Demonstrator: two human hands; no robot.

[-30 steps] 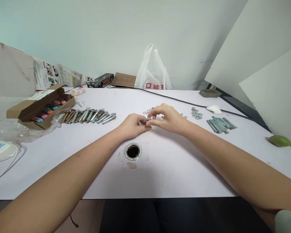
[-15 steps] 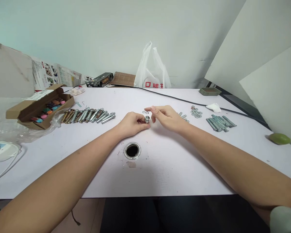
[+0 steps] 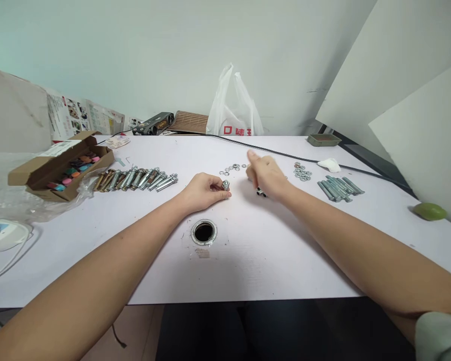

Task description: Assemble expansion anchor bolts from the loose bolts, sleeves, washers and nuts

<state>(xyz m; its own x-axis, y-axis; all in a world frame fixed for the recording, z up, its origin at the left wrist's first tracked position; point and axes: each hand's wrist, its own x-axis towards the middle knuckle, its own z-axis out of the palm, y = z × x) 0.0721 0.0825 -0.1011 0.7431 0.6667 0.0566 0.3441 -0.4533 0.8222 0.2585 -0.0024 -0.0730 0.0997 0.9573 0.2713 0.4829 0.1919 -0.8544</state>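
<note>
My left hand (image 3: 203,192) rests on the white table (image 3: 248,250), its fingers pinched round a small silver bolt (image 3: 225,186) that stands upright. My right hand (image 3: 265,175) is a little to the right of it, forefinger stretched toward a scatter of washers (image 3: 233,168) and the other fingers curled. A small dark metal piece (image 3: 260,192) shows under its palm; I cannot tell whether the hand holds it. A few bolts lie half hidden behind the right hand.
A row of anchor bolts (image 3: 135,179) lies to the left, beside an open cardboard box (image 3: 60,165). Nuts (image 3: 302,173) and long bolts (image 3: 338,186) lie to the right. A cable hole (image 3: 204,231) sits near me. A black cable, a plastic bag (image 3: 235,118) and a green object (image 3: 430,211) are around.
My right hand let go of the bolt and moved right and away, toward the washers. My left hand kept the bolt and barely moved.
</note>
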